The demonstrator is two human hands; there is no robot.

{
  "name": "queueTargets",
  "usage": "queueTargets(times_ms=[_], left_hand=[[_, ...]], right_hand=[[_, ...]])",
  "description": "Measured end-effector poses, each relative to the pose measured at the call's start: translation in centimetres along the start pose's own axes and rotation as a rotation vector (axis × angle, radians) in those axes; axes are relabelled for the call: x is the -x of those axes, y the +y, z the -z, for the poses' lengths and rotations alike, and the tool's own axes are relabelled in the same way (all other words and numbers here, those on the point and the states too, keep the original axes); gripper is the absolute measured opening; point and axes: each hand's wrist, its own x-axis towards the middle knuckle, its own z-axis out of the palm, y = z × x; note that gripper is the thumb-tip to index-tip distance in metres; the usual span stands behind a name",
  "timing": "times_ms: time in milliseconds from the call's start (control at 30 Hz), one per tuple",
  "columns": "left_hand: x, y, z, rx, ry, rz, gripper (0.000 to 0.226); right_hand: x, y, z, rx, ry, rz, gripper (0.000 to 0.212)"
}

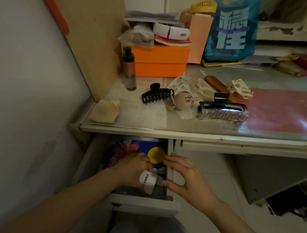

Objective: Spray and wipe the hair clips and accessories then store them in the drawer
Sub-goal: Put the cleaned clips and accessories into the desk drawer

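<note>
Nearest the camera, both hands work at the open drawer [142, 204] under the desk edge. The left hand [132, 169] reaches down into it, fingers curled round a small white object with printed lettering [147, 181]; what it is I cannot tell. The right hand [183, 176] rests on the drawer's right side wall, fingers loosely spread and gripping nothing.

Up on the desk [192, 133], well apart from both hands, the accessories wait: a folded tan cloth [105, 111] at the left edge, the black claw clip [157, 95], a beige round clip [182, 102], a big smoky rectangular clip [222, 110], a cream claw clip [240, 89] and a brown comb [218, 83]. The spray bottle [129, 68] stands upright beside an orange box [160, 60].

The clips lie forward and to the right of the drawer, so the free right hand seems nearer; the smoky clip's long axis runs left to right, inviting a grasp across its width
</note>
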Motion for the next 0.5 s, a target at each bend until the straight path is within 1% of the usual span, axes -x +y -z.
queueTargets(times_ms=[167, 267, 300, 367, 467, 500], left_hand=[[0.1, 0.1, -0.2, 0.045, 0.010, 0.024, 0.049], [0.6, 0.1, 0.2, 0.066, 0.040, 0.038, 0.055], [0.8, 0.0, 0.4, 0.090, 0.078, 0.054, 0.055], [1.7, -0.2, 1.3, 0.105, 0.189, 0.075, 0.046], [3.2, 0.2, 3.7, -0.006, 0.464, 0.041, 0.028], [3.6, 0.3, 4.6, -0.005, 0.548, 0.040, 0.023]], right_hand=[[0.2, 0.0, -0.3, -0.054, -0.006, -0.036, 0.061], [0.4, 0.0, -0.5, -0.087, -0.008, -0.051, 0.061], [0.4, 0.0, -0.5, -0.091, -0.012, -0.053, 0.061], [0.5, 0.0, -0.6, -0.081, -0.018, -0.057, 0.064], [0.7, 0.0, -0.8, -0.041, -0.026, -0.055, 0.077], [0.8, 0.0, -0.8, -0.030, -0.029, -0.055, 0.079]])
